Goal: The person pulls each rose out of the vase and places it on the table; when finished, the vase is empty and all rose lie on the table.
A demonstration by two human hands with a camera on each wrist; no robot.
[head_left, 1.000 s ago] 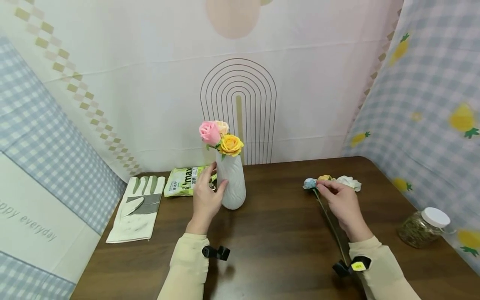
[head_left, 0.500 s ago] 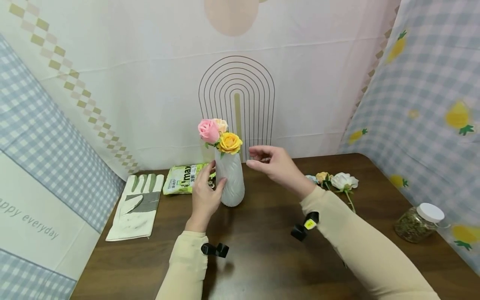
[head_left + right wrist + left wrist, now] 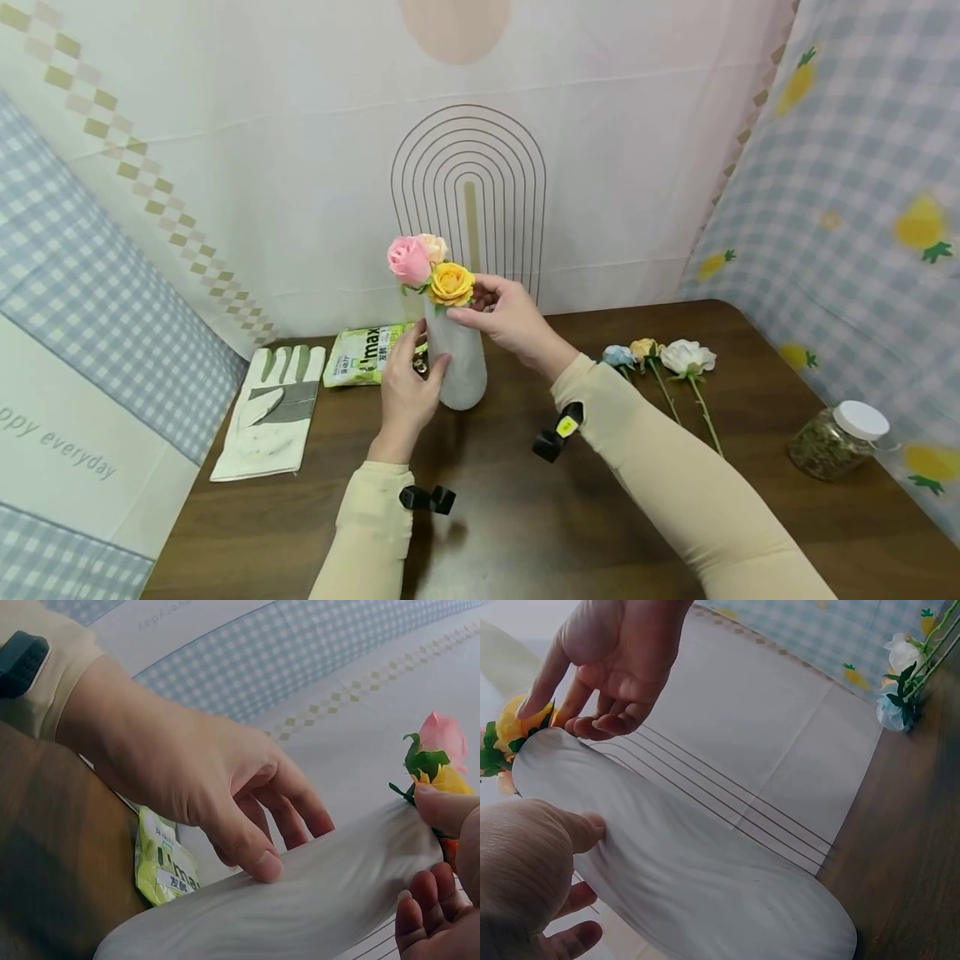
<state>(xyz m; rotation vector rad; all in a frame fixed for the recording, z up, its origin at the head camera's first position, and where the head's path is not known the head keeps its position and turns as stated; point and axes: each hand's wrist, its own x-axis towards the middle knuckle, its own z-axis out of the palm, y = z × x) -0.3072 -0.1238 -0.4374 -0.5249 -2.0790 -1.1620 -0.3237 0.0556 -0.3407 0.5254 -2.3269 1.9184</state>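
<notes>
A tall white vase (image 3: pixel 459 367) with a rippled surface holds a pink rose (image 3: pixel 409 260), a cream rose (image 3: pixel 433 248) and a yellow rose (image 3: pixel 452 285). My left hand (image 3: pixel 407 392) grips the vase from the left, its thumb (image 3: pixel 585 829) on the near side and fingers behind. At the rim, my right hand (image 3: pixel 513 323) has its thumb and index finger on either side of the yellow rose's base, pinching it. Its other fingers are loosely curled beside the rim in the left wrist view. The stems inside the vase are hidden.
A blue flower (image 3: pixel 619 357), a small yellow-orange flower (image 3: pixel 643 348) and a white flower (image 3: pixel 687 357) lie on the table's right. Further right stands a white-lidded jar (image 3: pixel 832 446). A work glove (image 3: pixel 270 417) and a green packet (image 3: pixel 356 354) lie left; the packet is behind my left hand.
My right hand has let go of the blue flower's head, crossed left over the table and reached the yellow rose at the vase. My left hand stays on the vase.
</notes>
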